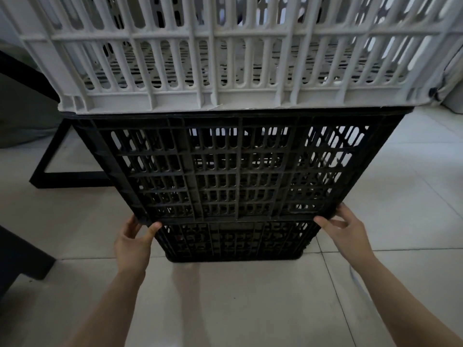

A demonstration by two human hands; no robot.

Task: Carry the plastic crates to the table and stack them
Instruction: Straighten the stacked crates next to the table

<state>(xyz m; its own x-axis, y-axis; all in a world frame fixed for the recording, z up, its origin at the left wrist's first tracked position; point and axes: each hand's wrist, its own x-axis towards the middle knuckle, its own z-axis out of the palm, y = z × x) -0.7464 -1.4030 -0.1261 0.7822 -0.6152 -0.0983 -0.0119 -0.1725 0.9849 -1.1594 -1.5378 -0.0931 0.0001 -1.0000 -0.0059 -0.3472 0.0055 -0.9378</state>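
Observation:
A stack of slatted plastic crates stands on the tiled floor in front of me. A white crate (225, 58) sits on top of a black crate (233, 169), which rests on a lower black crate (233, 242). My left hand (132, 242) grips the bottom left corner of the middle black crate, thumb on its front edge. My right hand (343, 229) grips its bottom right corner, fingers curled around the edge.
A black table frame (50, 169) stands behind the stack at left, its top edge running toward the upper left. A dark furniture piece (22, 261) sits at the left edge. Pale floor tiles (250, 309) spread around the stack.

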